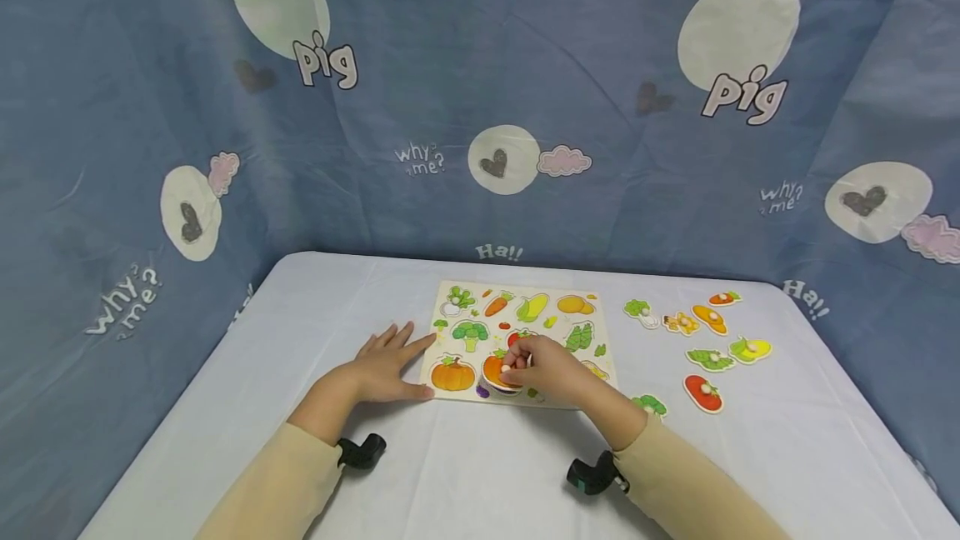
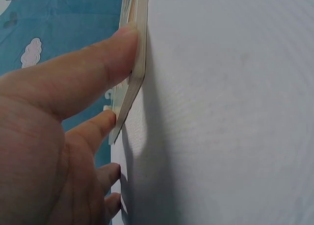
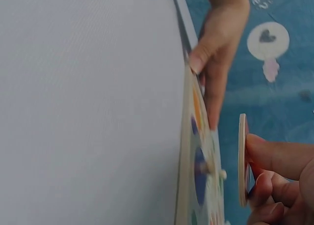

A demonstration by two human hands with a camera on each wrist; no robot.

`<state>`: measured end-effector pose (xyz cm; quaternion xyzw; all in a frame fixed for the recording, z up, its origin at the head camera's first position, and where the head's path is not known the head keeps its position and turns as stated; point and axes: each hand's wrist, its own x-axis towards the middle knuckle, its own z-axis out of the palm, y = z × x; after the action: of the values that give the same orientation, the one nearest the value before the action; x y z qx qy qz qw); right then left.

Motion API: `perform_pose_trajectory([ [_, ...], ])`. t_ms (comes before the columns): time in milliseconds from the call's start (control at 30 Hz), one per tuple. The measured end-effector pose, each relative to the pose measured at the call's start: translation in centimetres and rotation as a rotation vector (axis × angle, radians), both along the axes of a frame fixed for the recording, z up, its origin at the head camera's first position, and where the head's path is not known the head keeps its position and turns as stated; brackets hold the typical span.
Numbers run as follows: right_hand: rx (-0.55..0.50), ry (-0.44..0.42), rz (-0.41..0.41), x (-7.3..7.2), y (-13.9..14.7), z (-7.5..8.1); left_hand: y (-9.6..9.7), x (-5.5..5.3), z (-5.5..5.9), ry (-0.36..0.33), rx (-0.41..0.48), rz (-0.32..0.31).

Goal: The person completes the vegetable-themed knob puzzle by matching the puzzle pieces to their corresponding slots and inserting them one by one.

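Observation:
My right hand (image 1: 546,367) pinches an orange vegetable puzzle piece (image 1: 493,372) with a green top by its small knob, over the lower middle of a wooden vegetable puzzle board (image 1: 491,332). In the right wrist view this flat piece (image 3: 242,161) stands edge-on, raised off the board. My left hand (image 1: 382,369) lies spread at the board's left side, its thumb (image 2: 105,63) on the near left corner and a fingertip against the side edge. A tomato (image 1: 516,338) shows on the board, partly behind the right fingers.
Loose knobbed pieces lie right of the board: a bok choy (image 1: 641,312), a carrot (image 1: 724,298), a corn (image 1: 750,349), a tomato piece (image 1: 703,394) and several others. A broccoli piece (image 1: 649,405) sits beside the right forearm. Printed blue cloth (image 1: 420,215) hangs behind the white table (image 1: 465,473).

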<state>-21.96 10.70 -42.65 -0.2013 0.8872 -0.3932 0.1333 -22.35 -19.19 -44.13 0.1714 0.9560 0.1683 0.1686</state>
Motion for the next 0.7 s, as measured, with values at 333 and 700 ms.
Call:
perform_pose_trajectory([
  [333,-0.005,-0.027,0.035,-0.3,-4.4,-0.9,0.1,0.1,0.0,0.002,-0.007,0.0],
  [700,0.082,-0.013,-0.014,-0.8,-7.1,-1.0,0.1,0.1,0.0,0.016,0.011,-0.01],
])
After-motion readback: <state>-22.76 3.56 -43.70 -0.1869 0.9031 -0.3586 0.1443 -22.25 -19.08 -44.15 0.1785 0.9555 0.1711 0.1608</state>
